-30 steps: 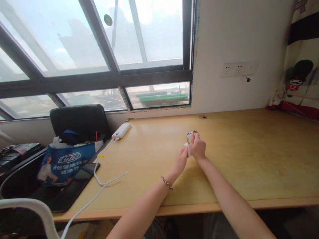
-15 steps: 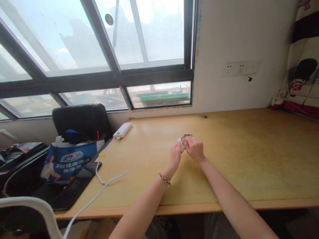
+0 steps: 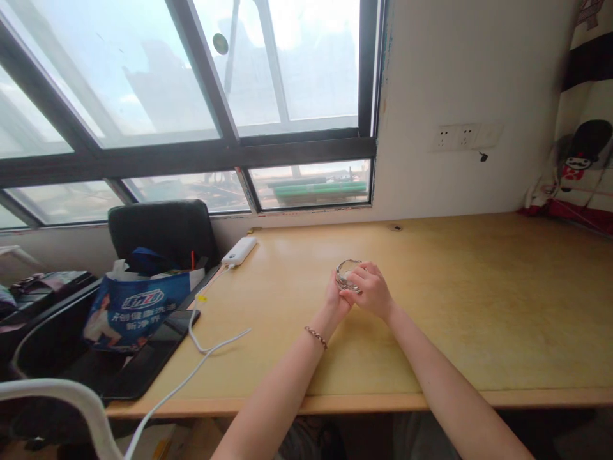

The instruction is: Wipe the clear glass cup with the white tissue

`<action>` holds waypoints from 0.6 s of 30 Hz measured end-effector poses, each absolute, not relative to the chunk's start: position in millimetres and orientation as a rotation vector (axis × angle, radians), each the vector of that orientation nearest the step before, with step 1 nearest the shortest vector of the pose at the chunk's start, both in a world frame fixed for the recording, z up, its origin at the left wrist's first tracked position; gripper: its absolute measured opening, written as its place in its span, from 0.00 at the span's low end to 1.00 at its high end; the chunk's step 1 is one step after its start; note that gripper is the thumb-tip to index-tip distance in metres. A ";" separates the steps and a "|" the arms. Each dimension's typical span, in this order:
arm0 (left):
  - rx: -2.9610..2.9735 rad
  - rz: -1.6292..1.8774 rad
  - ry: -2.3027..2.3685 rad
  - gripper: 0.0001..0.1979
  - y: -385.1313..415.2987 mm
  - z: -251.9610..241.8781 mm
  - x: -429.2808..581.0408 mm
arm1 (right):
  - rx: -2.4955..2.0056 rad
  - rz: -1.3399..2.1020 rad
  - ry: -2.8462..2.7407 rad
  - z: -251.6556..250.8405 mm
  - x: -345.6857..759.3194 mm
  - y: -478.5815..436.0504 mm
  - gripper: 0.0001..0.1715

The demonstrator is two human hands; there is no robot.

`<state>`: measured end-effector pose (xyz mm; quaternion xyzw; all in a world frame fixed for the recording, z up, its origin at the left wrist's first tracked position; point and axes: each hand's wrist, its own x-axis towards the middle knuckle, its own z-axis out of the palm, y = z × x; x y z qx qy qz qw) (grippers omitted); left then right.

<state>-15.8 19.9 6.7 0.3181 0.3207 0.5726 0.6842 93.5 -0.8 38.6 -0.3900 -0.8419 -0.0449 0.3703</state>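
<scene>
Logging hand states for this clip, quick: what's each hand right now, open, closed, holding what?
Left hand: closed, holding a shiny loop.
Right hand: fingers bent over the loop; whether its grip is closed on it cannot be told.

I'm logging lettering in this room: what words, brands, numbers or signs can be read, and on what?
"创健康洗": blue bag, upper slogan line; characters at either end unclear.
"新净界": same bag, line below.
Oval logo on the bag: too blurred to read surely.
White device: its mark is too small to read.
Window disc: nothing legible.
</scene>
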 end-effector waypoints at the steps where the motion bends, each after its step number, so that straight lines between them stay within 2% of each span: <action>1: 0.665 1.267 0.690 0.25 22.6 4.2 -17.4 | -1.008 -0.120 -2.169 39.2 92.7 -1.8 0.15; 7: 0.422 1.389 0.648 0.14 35.5 -7.4 -32.1 | -1.111 -0.205 -2.175 33.6 86.2 -2.7 0.07; 12: 0.411 1.396 0.630 0.12 40.9 -12.4 -36.8 | -1.231 -0.266 -2.120 26.0 86.5 2.7 0.04; 18: 0.460 1.394 0.722 0.08 42.0 -17.7 -36.1 | -1.369 -0.175 -2.122 15.1 90.7 10.1 0.04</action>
